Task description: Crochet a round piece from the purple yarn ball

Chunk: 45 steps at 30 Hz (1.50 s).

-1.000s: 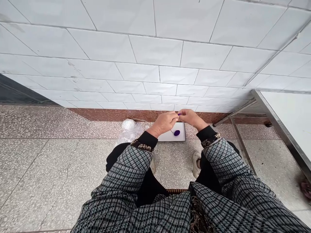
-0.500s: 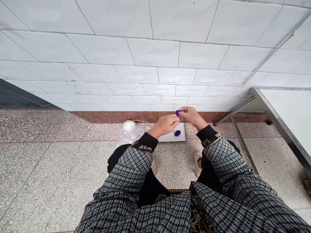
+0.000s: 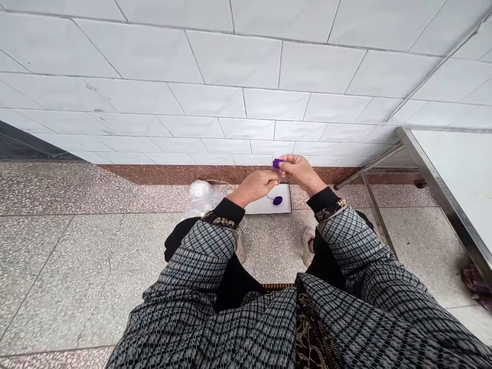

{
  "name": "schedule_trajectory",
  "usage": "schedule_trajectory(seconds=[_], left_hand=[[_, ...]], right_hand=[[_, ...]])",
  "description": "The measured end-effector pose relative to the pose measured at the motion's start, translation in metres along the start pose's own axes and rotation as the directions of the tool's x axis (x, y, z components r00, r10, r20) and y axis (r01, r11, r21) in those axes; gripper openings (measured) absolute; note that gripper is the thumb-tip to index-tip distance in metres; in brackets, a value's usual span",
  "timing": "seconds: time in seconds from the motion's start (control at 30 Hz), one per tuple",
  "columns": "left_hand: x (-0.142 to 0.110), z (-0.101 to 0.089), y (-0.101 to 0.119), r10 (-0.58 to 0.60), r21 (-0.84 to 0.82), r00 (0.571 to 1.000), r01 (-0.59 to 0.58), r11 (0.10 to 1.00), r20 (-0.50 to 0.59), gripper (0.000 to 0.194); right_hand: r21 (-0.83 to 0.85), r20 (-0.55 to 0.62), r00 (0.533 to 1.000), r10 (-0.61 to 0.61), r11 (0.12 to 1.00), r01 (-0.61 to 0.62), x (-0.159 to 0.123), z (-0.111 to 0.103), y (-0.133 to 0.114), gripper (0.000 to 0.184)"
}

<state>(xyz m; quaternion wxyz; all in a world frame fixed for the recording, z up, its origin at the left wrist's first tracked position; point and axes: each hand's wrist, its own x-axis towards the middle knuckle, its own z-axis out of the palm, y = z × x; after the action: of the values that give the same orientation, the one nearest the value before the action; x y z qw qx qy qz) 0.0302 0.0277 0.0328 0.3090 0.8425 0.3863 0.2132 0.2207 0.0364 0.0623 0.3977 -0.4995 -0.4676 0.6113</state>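
Observation:
Between thumb and fingers, my right hand [image 3: 302,170] pinches a small purple piece of yarn work [image 3: 276,163]. My left hand [image 3: 257,186] is closed just below and left of it, with purple yarn [image 3: 279,175] running from the piece to its fingertips. Whether a hook or needle is in either hand is too small to tell. Under the hands, a purple ball of yarn [image 3: 277,200] lies in a shallow white tray [image 3: 257,207] with a dark rim, a strand leading from it up toward my left hand.
A white ball of yarn [image 3: 200,189] rests on clear plastic [image 3: 203,204] left of the tray, with loose white strands around. The tiled wall [image 3: 246,102] rises close ahead. At right stands a metal-framed table [image 3: 442,189]. My shoes [image 3: 308,246] flank the floor below the tray.
The view has tilted slightly, so everything sits a little higher. My right hand has raised the purple piece, showing more of it above my left hand, with yarn drawn between them.

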Motion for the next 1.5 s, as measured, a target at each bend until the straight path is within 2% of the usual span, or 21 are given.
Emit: schedule_trajectory(seconds=[0.1,0.2,0.3,0.4,0.43,0.5,0.57,0.63,0.7,0.77,0.83,0.9,0.97,1.03,1.1,1.23,1.37,1.5], left_hand=[[-0.001,0.001,0.003,0.092,0.003,0.995,-0.092,0.996,0.041,0.024],[-0.003,-0.006,0.003,0.072,0.040,0.997,-0.071,0.997,-0.027,0.024],[-0.005,-0.015,0.000,0.009,0.070,0.992,0.000,0.998,-0.126,0.023],[-0.005,-0.020,-0.004,-0.104,0.076,0.974,0.122,0.990,-0.203,0.024],[-0.004,-0.020,-0.005,-0.157,0.076,0.963,0.177,0.981,-0.218,0.024],[-0.002,-0.017,-0.005,-0.241,0.070,0.945,0.262,0.963,-0.221,0.024],[-0.001,-0.011,-0.004,-0.235,0.062,0.959,0.247,0.967,-0.158,0.024],[0.000,-0.005,-0.002,-0.137,0.036,0.990,0.138,0.990,-0.028,0.024],[0.000,-0.002,0.002,-0.020,-0.004,0.994,0.020,1.000,0.104,0.023],[-0.001,-0.003,0.005,0.055,-0.032,0.988,-0.051,0.998,0.144,0.023],[-0.003,-0.008,0.006,0.065,-0.049,0.995,-0.062,0.997,0.078,0.022],[-0.005,-0.016,0.006,0.007,-0.058,0.999,-0.009,0.998,-0.048,0.022],[-0.005,-0.021,0.004,-0.104,-0.069,0.980,0.094,0.993,-0.168,0.020],[-0.004,-0.020,0.003,-0.213,-0.116,0.946,0.190,0.975,-0.245,0.016],[0.000,-0.013,0.004,-0.283,-0.205,0.918,0.231,0.951,-0.279,0.018],[0.007,0.005,0.009,-0.336,-0.331,0.876,0.222,0.917,-0.345,0.019],[0.008,0.010,0.014,-0.316,-0.339,0.868,0.186,0.922,-0.384,0.017],[0.008,0.005,0.014,-0.342,-0.323,0.847,0.217,0.921,-0.407,0.014]], right_hand=[[-0.151,-0.074,0.997,0.010,0.988,-0.021,0.004,0.001,0.002,0.023],[-0.308,-0.091,0.995,0.034,0.949,-0.061,0.005,0.000,0.006,0.024],[-0.410,0.051,0.995,0.085,0.910,-0.056,0.002,0.000,0.008,0.023],[-0.308,0.228,0.964,0.133,0.950,-0.058,-0.003,0.000,0.005,0.021],[-0.243,0.243,0.962,0.126,0.968,-0.065,-0.005,0.000,0.002,0.020],[-0.108,0.201,0.974,0.101,0.991,-0.081,-0.007,0.000,-0.002,0.018],[0.002,0.112,0.992,0.064,0.998,-0.064,-0.006,0.000,-0.004,0.017],[0.045,0.022,1.000,0.013,0.999,-0.014,-0.002,-0.001,-0.004,0.018],[-0.017,-0.060,0.998,-0.024,1.000,0.023,0.003,-0.002,-0.001,0.020],[-0.182,-0.127,0.991,-0.039,0.983,0.015,0.006,-0.003,0.002,0.023],[-0.375,-0.130,0.991,-0.033,0.927,-0.018,0.004,-0.003,0.003,0.024],[-0.478,-0.025,0.999,0.046,0.877,-0.052,0.000,-0.002,0.001,0.022],[-0.435,0.142,0.980,0.139,0.898,-0.065,-0.006,-0.001,-0.002,0.020],[-0.288,0.241,0.958,0.154,0.954,-0.081,-0.010,0.000,-0.006,0.018],[-0.109,0.206,0.972,0.114,0.990,-0.093,-0.010,0.001,-0.008,0.016],[0.109,0.003,1.000,0.027,0.994,-0.027,-0.005,0.005,-0.002,0.018],[0.103,-0.148,0.987,-0.070,0.991,0.085,-0.001,0.013,0.006,0.022],[0.105,-0.127,0.990,-0.064,0.991,0.078,0.000,0.018,0.010,0.022]])
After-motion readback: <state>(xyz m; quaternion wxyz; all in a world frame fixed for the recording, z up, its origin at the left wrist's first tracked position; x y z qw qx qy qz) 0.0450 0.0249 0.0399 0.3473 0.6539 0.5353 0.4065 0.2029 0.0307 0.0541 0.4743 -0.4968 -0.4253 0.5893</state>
